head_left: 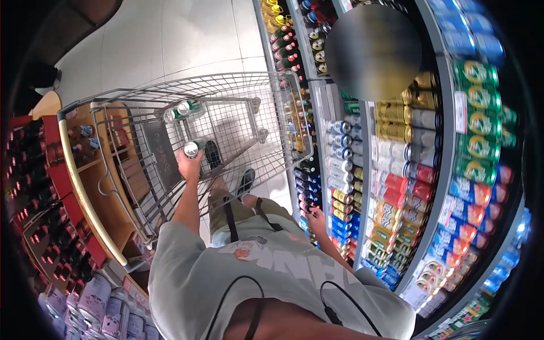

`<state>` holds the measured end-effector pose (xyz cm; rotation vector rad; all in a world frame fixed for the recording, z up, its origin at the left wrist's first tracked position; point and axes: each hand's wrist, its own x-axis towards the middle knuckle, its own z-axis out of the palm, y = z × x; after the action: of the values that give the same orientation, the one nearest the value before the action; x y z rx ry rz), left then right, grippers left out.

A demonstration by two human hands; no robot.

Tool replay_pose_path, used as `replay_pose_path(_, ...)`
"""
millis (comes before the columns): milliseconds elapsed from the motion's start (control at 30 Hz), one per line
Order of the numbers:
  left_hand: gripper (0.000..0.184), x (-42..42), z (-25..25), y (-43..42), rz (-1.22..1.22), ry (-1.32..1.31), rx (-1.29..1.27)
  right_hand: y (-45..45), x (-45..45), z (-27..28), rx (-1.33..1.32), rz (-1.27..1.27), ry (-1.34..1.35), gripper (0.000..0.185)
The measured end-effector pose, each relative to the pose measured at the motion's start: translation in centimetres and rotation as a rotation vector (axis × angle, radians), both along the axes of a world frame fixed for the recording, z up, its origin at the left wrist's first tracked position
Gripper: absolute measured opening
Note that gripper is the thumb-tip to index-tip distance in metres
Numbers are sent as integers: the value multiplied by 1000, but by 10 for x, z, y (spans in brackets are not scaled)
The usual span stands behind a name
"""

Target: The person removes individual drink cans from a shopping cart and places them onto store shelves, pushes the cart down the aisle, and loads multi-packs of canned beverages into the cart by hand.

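Observation:
My left hand point(189, 166) reaches into the shopping cart point(238, 97) with its fingers wrapped round a drink can point(191, 149), whose silver lid faces up. Two more cans with green sides, a nearer can point(170, 116) and a farther can point(183, 107), stand close together in the cart beyond that hand. At my right side, close to the lower shelf, my right hand point(317, 218) has its fingers curled in. A small dark patch shows at those fingertips, too small to name.
Shelves of cans and bottles line the right, including green cans point(475, 122), gold cans point(392, 122) and red cans point(395, 190). Behind the cart's pale handle point(85, 192), a wooden display stand point(107, 209) and racks of dark bottles point(42, 226) fill the left. Tiled floor point(170, 45) lies ahead.

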<state>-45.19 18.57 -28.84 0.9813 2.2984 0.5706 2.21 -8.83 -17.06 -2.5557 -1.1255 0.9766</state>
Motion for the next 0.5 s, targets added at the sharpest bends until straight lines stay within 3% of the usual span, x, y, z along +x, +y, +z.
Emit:
replay_pose_path(67, 55, 11, 19, -13, -15, 90, 37, -24, 11, -23, 45, -68, 39, 32)
replay_pose_path(167, 54, 23, 62, -18, -102, 47, 164, -32, 9, -17, 31, -182, 155, 34)
replay_pose_path(267, 53, 30, 98, -18, -175, -23, 268, -47, 14, -22, 52, -135, 116, 33)
replay_pose_path(367, 49, 40, 133, -18, -229, -59, 399, -71, 33, -52, -23, -247, 179, 33)
replay_pose_path(467, 44, 59, 178, -18, -227, -331, 585, -76, 48, -65, -125, -157, 173, 35)
replay_pose_path(500, 41, 66, 182, -18, -162, -551, 675, -75, 51, -67, -81, -190, 255, 36)
